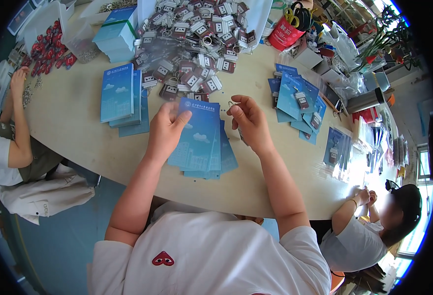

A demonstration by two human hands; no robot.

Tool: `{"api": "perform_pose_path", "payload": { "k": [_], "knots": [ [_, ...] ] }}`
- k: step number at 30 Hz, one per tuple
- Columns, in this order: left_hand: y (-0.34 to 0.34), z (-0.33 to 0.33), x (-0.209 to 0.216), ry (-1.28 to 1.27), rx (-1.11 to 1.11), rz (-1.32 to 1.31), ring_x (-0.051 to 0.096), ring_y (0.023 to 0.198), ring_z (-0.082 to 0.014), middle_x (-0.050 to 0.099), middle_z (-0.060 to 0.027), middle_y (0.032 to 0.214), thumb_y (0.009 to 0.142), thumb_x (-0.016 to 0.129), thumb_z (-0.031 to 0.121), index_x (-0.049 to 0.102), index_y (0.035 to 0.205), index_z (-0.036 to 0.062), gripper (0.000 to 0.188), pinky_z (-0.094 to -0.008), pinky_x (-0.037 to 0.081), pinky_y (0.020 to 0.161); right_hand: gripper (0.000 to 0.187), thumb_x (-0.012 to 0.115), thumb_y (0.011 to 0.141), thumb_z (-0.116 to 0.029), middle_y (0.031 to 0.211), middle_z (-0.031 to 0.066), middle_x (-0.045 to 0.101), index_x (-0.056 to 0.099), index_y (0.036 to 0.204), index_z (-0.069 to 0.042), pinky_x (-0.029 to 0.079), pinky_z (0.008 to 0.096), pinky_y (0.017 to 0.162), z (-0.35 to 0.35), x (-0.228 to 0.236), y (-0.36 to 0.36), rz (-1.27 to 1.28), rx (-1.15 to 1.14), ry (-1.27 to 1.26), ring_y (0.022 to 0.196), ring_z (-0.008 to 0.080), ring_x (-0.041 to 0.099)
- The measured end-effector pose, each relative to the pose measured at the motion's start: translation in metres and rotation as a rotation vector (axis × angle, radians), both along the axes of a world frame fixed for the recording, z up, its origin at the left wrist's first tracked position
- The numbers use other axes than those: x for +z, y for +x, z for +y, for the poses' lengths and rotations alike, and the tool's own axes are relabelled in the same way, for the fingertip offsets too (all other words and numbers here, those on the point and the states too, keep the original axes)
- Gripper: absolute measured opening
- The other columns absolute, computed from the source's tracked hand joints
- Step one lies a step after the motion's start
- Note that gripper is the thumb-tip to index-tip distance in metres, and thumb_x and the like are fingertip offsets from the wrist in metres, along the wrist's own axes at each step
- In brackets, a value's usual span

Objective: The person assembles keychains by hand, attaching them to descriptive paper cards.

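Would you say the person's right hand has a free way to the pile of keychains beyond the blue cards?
Probably yes: the right hand pinches a small ring, and only bare table lies before the keychain pile.

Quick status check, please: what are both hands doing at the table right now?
Left hand pinching top blue card of a fanned stack. Right hand holding a small key ring above it. Keychain pile behind, not blocking.

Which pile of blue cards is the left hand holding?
The fanned blue card pile nearest the table's front edge; the left hand grips its top card. Other piles lie untouched.
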State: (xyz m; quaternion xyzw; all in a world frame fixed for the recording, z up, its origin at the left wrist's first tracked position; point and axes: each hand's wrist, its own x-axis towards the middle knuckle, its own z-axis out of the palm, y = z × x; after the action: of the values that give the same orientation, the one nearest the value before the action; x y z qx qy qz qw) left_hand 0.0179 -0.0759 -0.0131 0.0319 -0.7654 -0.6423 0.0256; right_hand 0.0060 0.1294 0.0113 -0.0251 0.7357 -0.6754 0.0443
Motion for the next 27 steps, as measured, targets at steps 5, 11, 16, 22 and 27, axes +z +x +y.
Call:
{"api": "perform_pose_path", "payload": {
  "k": [5,11,16,22,27],
  "knots": [
    [-0.008,-0.003,-0.005,-0.175,-0.053,-0.023,0.055,0.057,-0.0196,0.056,-0.0129,0.062,0.091,0.054,0.028,0.057,0.083,-0.0015,0.031,-0.0337,0.04,0.054,0.03,0.057,0.09,-0.02,0.083,0.0046,0.06,0.054,0.109,0.003,0.044,0.0224,0.057,0.006,0.005,-0.002,0.003,-0.006,0.02,0.064,0.0079,0.051],
    [-0.008,-0.004,0.005,-0.355,0.016,0.077,0.053,0.062,-0.0343,0.056,-0.0155,0.067,0.091,0.052,0.023,0.06,0.091,0.0017,0.022,-0.038,0.041,0.058,0.032,0.066,0.084,-0.022,0.082,0.0031,0.06,0.057,0.102,0.003,0.044,0.0228,0.058,0.001,0.009,0.002,0.025,-0.035,0.1,0.065,0.0077,0.052],
    [-0.006,-0.002,0.006,-0.51,0.053,0.323,0.053,0.062,-0.0296,0.058,-0.0133,0.07,0.091,0.051,0.02,0.06,0.095,0.0023,0.02,-0.0351,0.042,0.059,0.027,0.072,0.076,-0.017,0.08,0.0053,0.057,0.061,0.095,0.0,0.046,0.0247,0.059,-0.013,0.008,0.01,0.173,-0.039,0.208,0.064,0.011,0.054],
    [0.017,0.018,0.027,0.227,-0.05,0.097,0.048,0.071,-0.0054,0.058,-0.0009,0.079,0.095,0.047,0.021,0.057,0.097,0.003,0.021,-0.0236,0.041,0.061,0.028,0.076,0.071,-0.013,0.082,0.0075,0.057,0.06,0.091,-0.001,0.049,0.0272,0.059,-0.04,0.019,0.017,0.434,-0.099,0.296,0.065,0.0149,0.057],
    [0.03,0.028,0.043,0.448,-0.082,0.158,0.046,0.072,-0.0021,0.057,0.001,0.084,0.097,0.044,0.02,0.053,0.105,0.0038,0.021,-0.0184,0.038,0.062,0.029,0.078,0.068,-0.013,0.079,0.0073,0.057,0.059,0.087,-0.002,0.049,0.0273,0.056,-0.041,0.03,0.027,0.538,-0.139,0.319,0.064,0.0153,0.058]
  ]
}}
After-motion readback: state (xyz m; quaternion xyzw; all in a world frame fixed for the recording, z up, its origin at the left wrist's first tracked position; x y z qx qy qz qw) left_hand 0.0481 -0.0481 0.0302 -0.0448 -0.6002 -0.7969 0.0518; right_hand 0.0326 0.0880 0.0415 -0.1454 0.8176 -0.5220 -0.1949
